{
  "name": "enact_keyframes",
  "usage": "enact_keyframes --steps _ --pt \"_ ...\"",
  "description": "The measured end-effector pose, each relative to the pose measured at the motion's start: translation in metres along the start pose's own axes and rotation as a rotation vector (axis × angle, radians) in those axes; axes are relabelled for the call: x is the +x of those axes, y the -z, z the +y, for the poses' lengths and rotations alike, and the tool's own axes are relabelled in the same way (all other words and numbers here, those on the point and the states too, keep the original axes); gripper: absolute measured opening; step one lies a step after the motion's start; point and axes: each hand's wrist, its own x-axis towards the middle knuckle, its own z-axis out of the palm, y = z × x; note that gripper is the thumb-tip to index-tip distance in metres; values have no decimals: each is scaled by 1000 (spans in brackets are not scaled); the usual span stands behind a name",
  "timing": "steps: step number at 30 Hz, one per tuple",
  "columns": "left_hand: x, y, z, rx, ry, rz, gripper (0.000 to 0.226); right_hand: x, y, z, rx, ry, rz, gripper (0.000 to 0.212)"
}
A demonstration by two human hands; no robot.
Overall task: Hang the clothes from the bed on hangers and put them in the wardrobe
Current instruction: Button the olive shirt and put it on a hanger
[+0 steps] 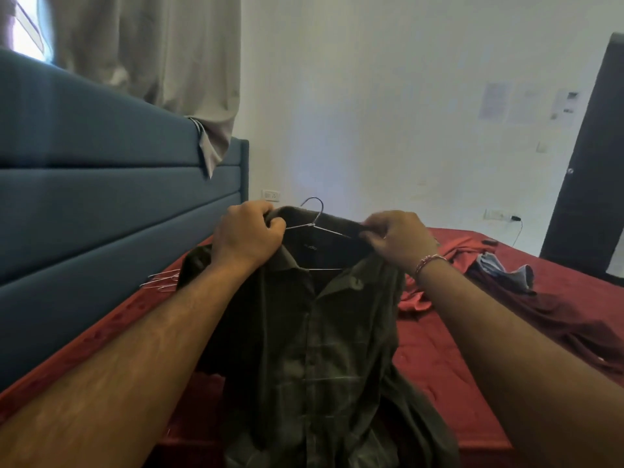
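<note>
Olive-green checked button-up shirt [324, 349] on thin wire hanger [315, 222]: my left hand [248, 236] and right hand [400, 239] grip its shoulders above the red bed [449, 366].

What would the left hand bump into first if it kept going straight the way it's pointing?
Probably the wire hanger. The left hand grips the dark green shirt at the collar, knuckles aimed rightward at the hanger's neck. Beyond that is the right hand; depth is hard to judge.

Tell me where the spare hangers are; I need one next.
In the head view, the spare hangers lie left on the red bed, against the blue headboard, beside the green shirt.
</note>
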Motion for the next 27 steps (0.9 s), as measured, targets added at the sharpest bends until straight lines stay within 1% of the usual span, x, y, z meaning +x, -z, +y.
enact_keyframes --steps 2,3,5,8,10,13,15,17,20,22,23,24,25,27 --pt "4 2 1 -3 -18 -34 11 2 0 1 -40 -5 62 14" --pt "5 2 2 -15 -22 -47 9 2 -1 0 -21 -17 75 13" --pt "10 2 3 -66 6 -43 14 4 -3 1 98 -30 8 10" --pt "19 0 -3 -136 79 -53 12 5 -2 9 313 2 -120 23" --pt "25 -2 -7 -166 111 -94 10 7 3 16 410 42 -141 26" --pt "43 -3 -7 -223 143 -128 14 22 14 21 524 78 -198 35" --pt "69 -1 -2 -260 164 -140 20 41 26 23 580 84 -233 33" --pt "104 5 7 -291 177 -192 25 66 41 25 522 116 -234 29" --pt "171 23 30 -338 156 -327 35 118 76 27 325 149 -248 21" --pt "219 43 54 -340 118 -395 40 160 106 21 250 155 -208 13" --pt "242 54 66 -317 91 -422 39 180 123 16 233 151 -177 11" --pt "261 67 79 -273 56 -433 35 200 139 11 212 136 -147 14" --pt "287 84 95 -239 14 -435 31 226 162 6 188 115 -125 21" --pt "332 122 121 -204 -50 -494 33 273 211 -8 152 52 -90 42"
